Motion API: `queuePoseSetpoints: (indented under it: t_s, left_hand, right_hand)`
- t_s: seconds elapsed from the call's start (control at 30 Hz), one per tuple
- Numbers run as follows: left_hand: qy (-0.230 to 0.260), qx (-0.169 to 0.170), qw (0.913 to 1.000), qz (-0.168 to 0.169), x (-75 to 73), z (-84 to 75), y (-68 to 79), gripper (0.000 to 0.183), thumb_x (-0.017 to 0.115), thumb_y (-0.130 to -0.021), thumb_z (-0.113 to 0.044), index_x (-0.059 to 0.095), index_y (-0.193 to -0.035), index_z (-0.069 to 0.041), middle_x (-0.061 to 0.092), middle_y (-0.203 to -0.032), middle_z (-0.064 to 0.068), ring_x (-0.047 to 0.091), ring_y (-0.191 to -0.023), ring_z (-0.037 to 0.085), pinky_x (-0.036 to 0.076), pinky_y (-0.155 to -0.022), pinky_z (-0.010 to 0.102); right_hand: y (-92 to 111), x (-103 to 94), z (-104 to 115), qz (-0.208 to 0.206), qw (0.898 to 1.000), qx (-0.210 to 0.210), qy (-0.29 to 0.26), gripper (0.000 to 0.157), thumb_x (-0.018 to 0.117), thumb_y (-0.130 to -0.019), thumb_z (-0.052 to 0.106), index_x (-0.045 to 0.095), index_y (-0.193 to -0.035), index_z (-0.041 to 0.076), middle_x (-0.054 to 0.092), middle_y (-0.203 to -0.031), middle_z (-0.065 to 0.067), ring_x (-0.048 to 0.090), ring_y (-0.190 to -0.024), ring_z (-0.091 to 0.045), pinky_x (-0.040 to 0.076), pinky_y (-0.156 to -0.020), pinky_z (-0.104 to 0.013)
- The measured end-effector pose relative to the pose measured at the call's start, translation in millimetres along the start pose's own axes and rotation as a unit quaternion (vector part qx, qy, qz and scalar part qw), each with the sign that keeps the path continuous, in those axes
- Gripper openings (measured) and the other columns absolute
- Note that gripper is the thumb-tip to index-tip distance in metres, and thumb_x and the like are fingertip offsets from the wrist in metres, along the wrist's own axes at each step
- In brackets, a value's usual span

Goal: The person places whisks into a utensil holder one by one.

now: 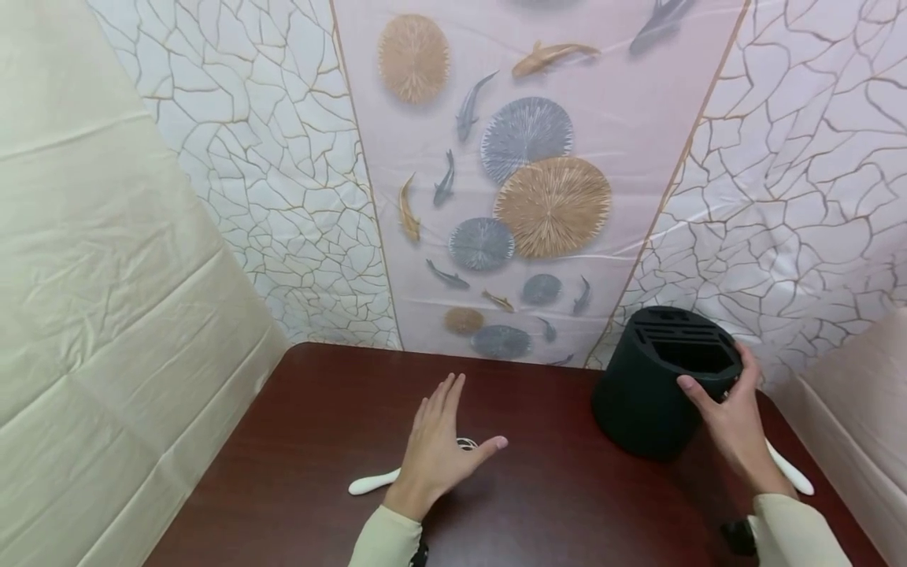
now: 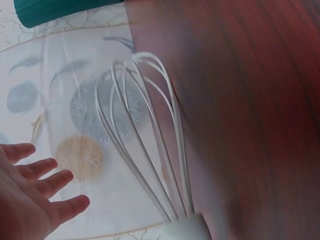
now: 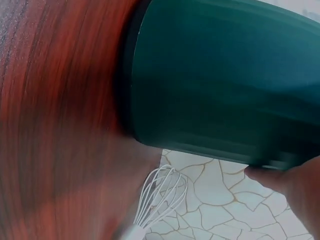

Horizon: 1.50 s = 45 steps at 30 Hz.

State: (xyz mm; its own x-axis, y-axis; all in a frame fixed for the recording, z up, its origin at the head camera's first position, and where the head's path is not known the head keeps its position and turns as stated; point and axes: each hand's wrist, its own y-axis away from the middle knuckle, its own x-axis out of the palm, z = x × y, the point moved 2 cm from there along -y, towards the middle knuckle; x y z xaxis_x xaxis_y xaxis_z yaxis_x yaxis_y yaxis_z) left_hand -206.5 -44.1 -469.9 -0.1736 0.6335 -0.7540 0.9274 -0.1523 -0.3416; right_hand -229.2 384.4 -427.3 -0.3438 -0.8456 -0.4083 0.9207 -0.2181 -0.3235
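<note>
My right hand (image 1: 737,417) grips a dark green utensil holder (image 1: 641,402) near its top, thumb at the front and fingers round the right side. The holder has a slotted black top with one wide opening, and its base is at the table surface in the right wrist view. My left hand (image 1: 432,449) hovers palm inward with fingers straight and thumb spread, holding nothing. Below it lies a whisk (image 2: 150,135) with pale wires and a white handle (image 1: 374,482); my hand hides its middle in the head view. A second whisk (image 3: 162,195) lies right of the holder.
Everything lies on a dark red-brown wooden table (image 1: 298,441). Behind it hangs a cloth (image 1: 453,315) printed with fish and round leaves, with a crackle pattern at both sides. Cream fabric (image 1: 142,354) slopes down along the left edge. The second whisk's white handle (image 1: 794,472) lies near the right edge.
</note>
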Motion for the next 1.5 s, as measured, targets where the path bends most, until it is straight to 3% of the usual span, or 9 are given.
queuePoseSetpoints:
  t_s: [0.23, 0.4, 0.57, 0.73, 1.0, 1.23, 1.37, 1.5]
  left_hand:
    - [0.033, 0.009, 0.9994, 0.009, 13.9, -18.2, -4.0, 0.110, 0.064, -0.085, -0.083, 0.029, -0.168, -0.019, 0.031, -0.172, 0.005, 0.033, -0.156, 0.032, 0.027, -0.124, 0.058]
    - [0.060, 0.012, 0.9976, 0.031, 25.4, -40.2, -12.9, 0.108, 0.065, -0.085, -0.082, 0.028, -0.168, -0.023, 0.030, -0.172, 0.002, 0.034, -0.156, 0.032, 0.030, -0.123, 0.059]
    - [0.085, 0.020, 0.9946, 0.055, 36.8, -63.4, -23.9, 0.107, 0.067, -0.085, -0.081, 0.027, -0.168, -0.027, 0.030, -0.172, -0.003, 0.035, -0.155, 0.025, 0.036, -0.120, 0.057]
    - [0.111, 0.011, 0.9906, 0.080, 49.6, -81.4, -35.4, 0.108, 0.061, -0.082, -0.088, 0.023, -0.168, -0.035, 0.031, -0.171, -0.010, 0.039, -0.153, 0.021, 0.042, -0.116, 0.054]
    - [0.137, 0.014, 0.9849, 0.105, 76.9, -106.4, -57.5, 0.108, 0.067, -0.082, -0.084, 0.014, -0.168, -0.043, 0.027, -0.171, -0.012, 0.036, -0.154, 0.021, 0.043, -0.115, 0.056]
    - [0.193, 0.013, 0.9710, 0.140, 104.3, -127.4, -66.5, 0.115, 0.078, -0.082, -0.072, 0.008, -0.168, -0.042, 0.022, -0.173, -0.010, 0.033, -0.155, 0.017, 0.044, -0.115, 0.052]
    - [0.212, 0.022, 0.9670, 0.140, 114.4, -137.8, -71.5, 0.121, 0.079, -0.082, -0.071, -0.001, -0.168, -0.043, 0.016, -0.175, -0.008, 0.031, -0.156, 0.018, 0.044, -0.115, 0.050]
    - [0.224, 0.000, 0.9656, 0.131, 118.7, -143.6, -72.8, 0.125, 0.081, -0.080, -0.071, -0.006, -0.166, -0.046, 0.015, -0.175, -0.009, 0.031, -0.157, 0.020, 0.045, -0.114, 0.051]
  right_hand:
    - [-1.9, -0.3, 6.5, -0.032, 0.999, 0.026, 0.015, 0.099, 0.072, -0.101, 0.029, 0.000, -0.170, 0.028, 0.016, -0.172, -0.019, 0.031, -0.150, -0.038, 0.031, -0.109, -0.015]
    - [-1.9, 0.0, 12.1, -0.051, 0.998, 0.027, 0.032, 0.103, 0.078, -0.097, 0.031, 0.005, -0.170, 0.026, 0.015, -0.171, -0.017, 0.031, -0.148, -0.041, 0.031, -0.120, -0.040]
    - [1.0, 0.7, 13.8, -0.063, 0.996, 0.025, 0.050, 0.105, 0.081, -0.094, 0.033, 0.010, -0.171, 0.019, 0.017, -0.171, -0.017, 0.028, -0.149, -0.041, 0.029, -0.120, -0.048]
    - [3.7, 4.8, 15.5, -0.075, 0.995, 0.036, 0.049, 0.107, 0.082, -0.092, 0.035, 0.011, -0.171, 0.021, 0.017, -0.172, -0.016, 0.025, -0.153, -0.041, 0.025, -0.122, -0.060]
    - [9.4, 10.8, 20.3, -0.096, 0.994, 0.040, 0.042, 0.107, 0.084, -0.091, 0.033, 0.014, -0.171, 0.026, 0.022, -0.173, -0.012, 0.028, -0.154, -0.039, 0.026, -0.121, -0.064]
    - [17.5, 21.0, 25.2, -0.105, 0.993, 0.029, 0.036, 0.106, 0.087, -0.088, 0.029, 0.021, -0.170, 0.024, 0.028, -0.171, -0.011, 0.030, -0.153, -0.037, 0.024, -0.123, -0.061]
    - [20.4, 26.3, 30.9, -0.110, 0.993, 0.013, 0.031, 0.105, 0.088, -0.087, 0.029, 0.023, -0.169, 0.024, 0.033, -0.167, -0.013, 0.035, -0.148, -0.038, 0.026, -0.120, -0.063]
    - [25.8, 31.5, 33.7, -0.117, 0.993, 0.016, 0.023, 0.107, 0.089, -0.086, 0.029, 0.022, -0.170, 0.024, 0.032, -0.167, -0.014, 0.035, -0.149, -0.039, 0.027, -0.119, -0.065]
